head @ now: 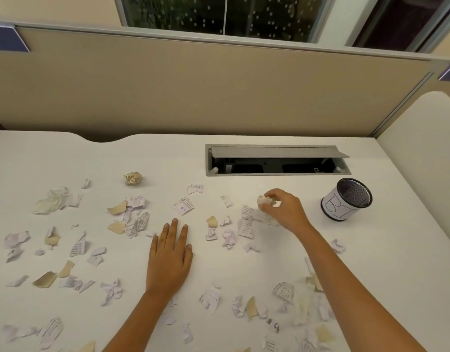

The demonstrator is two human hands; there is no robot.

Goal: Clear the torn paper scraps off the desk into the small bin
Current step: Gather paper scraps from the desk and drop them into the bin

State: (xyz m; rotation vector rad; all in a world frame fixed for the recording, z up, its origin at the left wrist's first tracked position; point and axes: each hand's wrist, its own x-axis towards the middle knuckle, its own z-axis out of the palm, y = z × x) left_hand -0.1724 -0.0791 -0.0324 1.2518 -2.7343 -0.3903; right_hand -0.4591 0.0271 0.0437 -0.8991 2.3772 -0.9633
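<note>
Torn paper scraps, white, printed and tan, lie scattered over the white desk (371,250); one printed scrap (183,206) sits mid-desk and a crumpled tan ball (133,178) lies further back. My left hand (170,257) rests flat on the desk, fingers together, holding nothing. My right hand (285,209) hovers over the desk to the right, its fingertips pinched on a small crumpled paper scrap (264,200). The small bin (346,199), a black mesh cup with a white paper label, stands to the right of that hand, apart from it.
An open cable tray (277,161) with a raised grey flap is set into the desk behind my right hand. A beige partition (219,92) closes the back edge. A pale rounded panel (427,138) stands at the right.
</note>
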